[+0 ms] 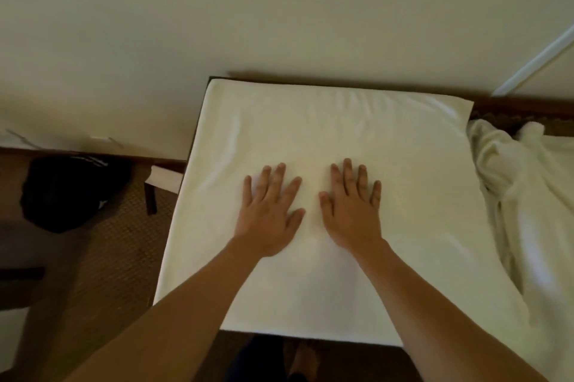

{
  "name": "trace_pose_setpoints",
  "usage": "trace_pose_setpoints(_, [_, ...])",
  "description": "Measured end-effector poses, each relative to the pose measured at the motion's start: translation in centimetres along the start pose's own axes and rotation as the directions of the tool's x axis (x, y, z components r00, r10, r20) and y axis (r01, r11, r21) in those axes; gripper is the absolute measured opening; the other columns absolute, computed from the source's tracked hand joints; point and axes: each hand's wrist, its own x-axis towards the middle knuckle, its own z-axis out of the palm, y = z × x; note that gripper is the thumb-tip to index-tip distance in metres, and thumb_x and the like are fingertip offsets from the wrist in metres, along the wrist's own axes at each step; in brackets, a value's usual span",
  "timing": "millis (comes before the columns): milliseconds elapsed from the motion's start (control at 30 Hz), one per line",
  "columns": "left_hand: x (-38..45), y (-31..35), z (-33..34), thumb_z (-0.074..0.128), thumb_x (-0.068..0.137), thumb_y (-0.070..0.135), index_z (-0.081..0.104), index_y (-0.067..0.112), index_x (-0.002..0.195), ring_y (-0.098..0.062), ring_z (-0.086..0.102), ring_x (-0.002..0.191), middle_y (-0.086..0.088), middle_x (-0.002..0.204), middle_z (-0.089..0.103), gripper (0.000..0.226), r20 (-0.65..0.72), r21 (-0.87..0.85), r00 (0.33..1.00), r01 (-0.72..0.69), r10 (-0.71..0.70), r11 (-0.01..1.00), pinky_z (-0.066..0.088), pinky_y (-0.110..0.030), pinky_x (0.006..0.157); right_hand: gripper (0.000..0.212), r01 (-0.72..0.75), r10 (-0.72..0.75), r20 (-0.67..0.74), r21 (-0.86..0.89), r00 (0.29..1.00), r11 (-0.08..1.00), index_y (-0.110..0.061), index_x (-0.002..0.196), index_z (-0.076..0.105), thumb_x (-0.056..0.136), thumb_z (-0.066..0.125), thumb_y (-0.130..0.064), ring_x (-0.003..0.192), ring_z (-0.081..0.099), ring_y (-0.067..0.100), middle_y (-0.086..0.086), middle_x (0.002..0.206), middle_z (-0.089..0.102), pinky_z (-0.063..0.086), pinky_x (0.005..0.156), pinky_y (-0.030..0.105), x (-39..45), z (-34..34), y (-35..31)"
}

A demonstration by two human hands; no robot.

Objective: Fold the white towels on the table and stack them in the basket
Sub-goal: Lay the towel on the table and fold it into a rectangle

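Both hands — left hand point(269, 220) and right hand point(352, 214) — press flat, fingers straight and spread, on a white towel point(388, 164) smoothed over the tabletop point(512, 106); crumpled towels point(528, 183) lie just right

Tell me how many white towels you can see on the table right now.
2. A flat towel is spread under both hands, and a crumpled towel lies bunched to its right, cut off by the frame edge. More could be out of view.
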Motion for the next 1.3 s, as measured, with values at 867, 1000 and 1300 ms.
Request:
trace_pose_setpoints(867, [18.4,-11.2,-7.2,0.019,0.104,0.055,0.008,0.018,0.163,-0.042,-0.007,0.155,-0.014,0.17,-0.008,0.071,-0.078,-0.023,0.923,0.377,-0.378,0.926,-0.002,-0.063,0.123,0.066,0.002,-0.001,-0.023,0.037,1.0,0.999,-0.033,0.163,0.012,0.103,0.022,-0.058,0.157,-0.014,0.026,-0.003,0.171,-0.007,-0.005,0.123,0.058,4.6,-0.7,1.0])
trace_pose_setpoints(1000, [20.0,-0.8,-5.6,0.014,0.103,0.059,0.001,0.032,0.163,-0.033,-0.013,0.156,-0.005,0.171,-0.014,0.067,-0.059,-0.012,0.996,0.071,-0.072,0.997,-0.009,-0.057,0.122,0.064,0.091,-0.09,-0.045,0.023,0.995,0.996,-0.032,0.163,0.013,0.105,0.021,-0.057,0.157,-0.012,0.028,0.0,0.172,-0.002,-0.002,0.124,0.06,7.5,-1.8,2.6])
trace_pose_setpoints(1300, [22.9,2.9,-3.4,0.009,0.099,0.066,0.002,0.034,0.163,-0.031,-0.008,0.157,-0.001,0.171,-0.009,0.071,-0.075,-0.018,0.974,0.211,-0.212,0.977,-0.002,-0.059,0.124,0.064,-0.526,0.582,-0.086,0.336,0.809,0.781,-0.026,0.161,0.016,0.105,0.032,-0.053,0.153,0.015,0.036,0.008,0.169,0.011,0.019,0.12,0.059,19.7,-7.9,21.5])
